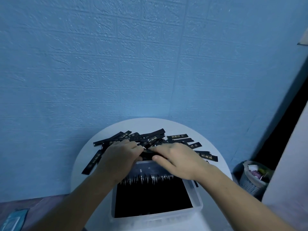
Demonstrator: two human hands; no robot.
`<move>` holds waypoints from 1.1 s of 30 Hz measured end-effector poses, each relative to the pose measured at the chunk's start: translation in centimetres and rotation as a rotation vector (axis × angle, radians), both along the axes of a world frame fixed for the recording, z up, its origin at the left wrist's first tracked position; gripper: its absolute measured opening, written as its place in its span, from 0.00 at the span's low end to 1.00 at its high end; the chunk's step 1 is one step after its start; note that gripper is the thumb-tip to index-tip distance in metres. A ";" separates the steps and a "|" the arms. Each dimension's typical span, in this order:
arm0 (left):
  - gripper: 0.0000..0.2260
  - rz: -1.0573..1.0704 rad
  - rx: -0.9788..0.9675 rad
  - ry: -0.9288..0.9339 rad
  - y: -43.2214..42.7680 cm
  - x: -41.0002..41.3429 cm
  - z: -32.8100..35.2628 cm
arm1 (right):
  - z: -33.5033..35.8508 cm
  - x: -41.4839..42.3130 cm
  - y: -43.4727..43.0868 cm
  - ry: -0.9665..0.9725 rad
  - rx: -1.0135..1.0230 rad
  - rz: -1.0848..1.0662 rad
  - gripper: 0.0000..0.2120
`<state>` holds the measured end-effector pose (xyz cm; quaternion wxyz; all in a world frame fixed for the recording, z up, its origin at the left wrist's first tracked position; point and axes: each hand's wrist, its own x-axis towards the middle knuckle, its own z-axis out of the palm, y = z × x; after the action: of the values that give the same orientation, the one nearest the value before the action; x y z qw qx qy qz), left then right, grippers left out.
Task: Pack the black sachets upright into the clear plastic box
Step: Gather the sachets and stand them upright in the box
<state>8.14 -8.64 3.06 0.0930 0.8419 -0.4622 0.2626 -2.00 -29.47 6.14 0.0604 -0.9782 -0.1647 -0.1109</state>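
A loose heap of black sachets [150, 139] lies across the far half of a round white table [216, 165]. In front of it stands the clear plastic box [196, 195], its near part filled with a dense row of upright sachets [153, 195] and its far end showing bare plastic. My left hand [118, 159] and my right hand [180, 159] meet above the box's far rim. Together they hold a small bundle of sachets [147, 153] between the fingertips, at the near edge of the heap.
A blue brick-textured wall [150, 64] rises right behind the table. A grey mesh waste basket [253, 179] with rubbish stands on the floor to the right. A pale panel [290, 164] fills the right edge. A blue packet [13, 220] lies at the bottom left.
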 end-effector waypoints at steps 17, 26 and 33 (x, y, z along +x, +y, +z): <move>0.15 -0.177 -0.145 0.180 0.3 -0.6 -0.1 | -1.8 0.7 0.2 -0.160 -0.120 0.017 0.16; 0.21 -0.350 -0.230 0.269 1.1 -1.1 0.4 | -1.9 -0.3 -0.1 -0.071 0.158 0.080 0.19; 0.19 -0.276 -0.203 0.342 0.7 -1.4 0.3 | -1.8 -0.4 -0.5 -0.109 0.310 0.035 0.06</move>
<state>6.76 -7.93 3.32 0.2893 0.7893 -0.5215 0.1460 -2.40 -29.94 4.35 0.2033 -0.9467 -0.1656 -0.1870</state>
